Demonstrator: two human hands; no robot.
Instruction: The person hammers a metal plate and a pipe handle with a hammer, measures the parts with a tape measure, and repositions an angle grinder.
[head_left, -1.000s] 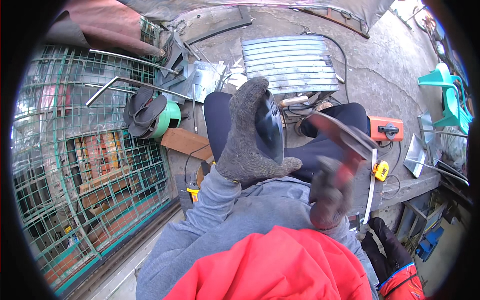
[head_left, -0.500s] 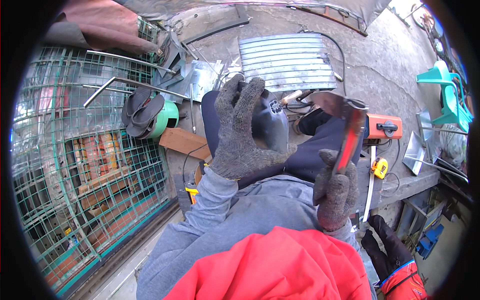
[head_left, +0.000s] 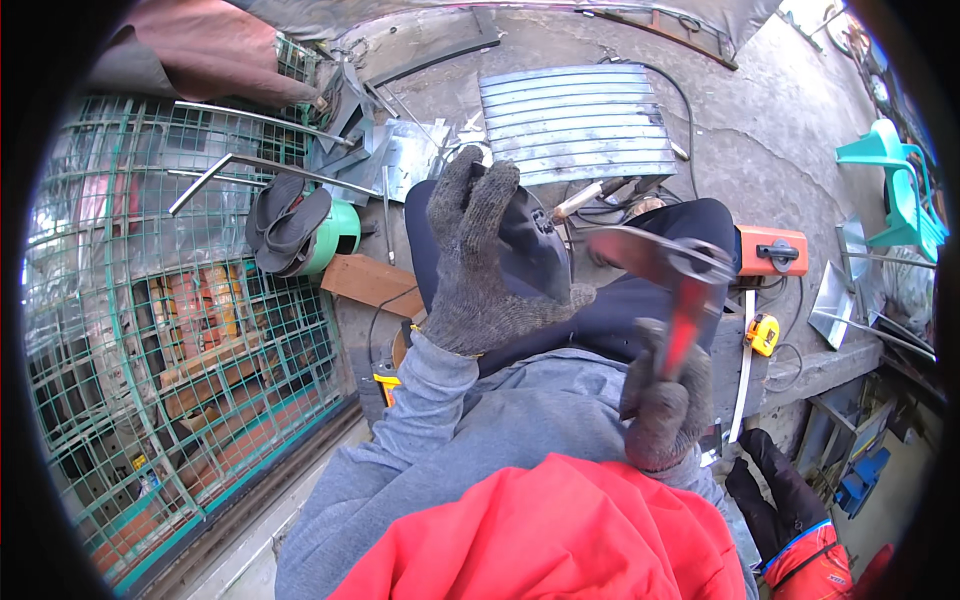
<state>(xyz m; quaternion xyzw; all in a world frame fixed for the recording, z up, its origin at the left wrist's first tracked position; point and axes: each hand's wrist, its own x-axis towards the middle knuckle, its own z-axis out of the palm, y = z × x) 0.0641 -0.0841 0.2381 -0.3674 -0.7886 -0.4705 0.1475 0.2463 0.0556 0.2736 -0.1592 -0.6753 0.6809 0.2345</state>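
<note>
left hand (head_left: 480, 265): gloved, cupping a dark welding mask (head_left: 530, 250) | right hand (head_left: 665, 410): gloved, fist around red-handled chipping hammer (head_left: 680, 300) | corrugated metal sheet (head_left: 580, 120) beyond

bright even daylight, soft shadows, fisheye bending and dark rim.

Both hands wear grey knit gloves (head_left: 478, 262), and the pliers (head_left: 680, 300) have red handles. Green wire mesh panels (head_left: 170, 330), a ribbed silver metal sheet (head_left: 580, 122), an orange tool case (head_left: 772, 250), a yellow tape measure (head_left: 763, 334) and a teal plastic chair (head_left: 900, 190).
</note>
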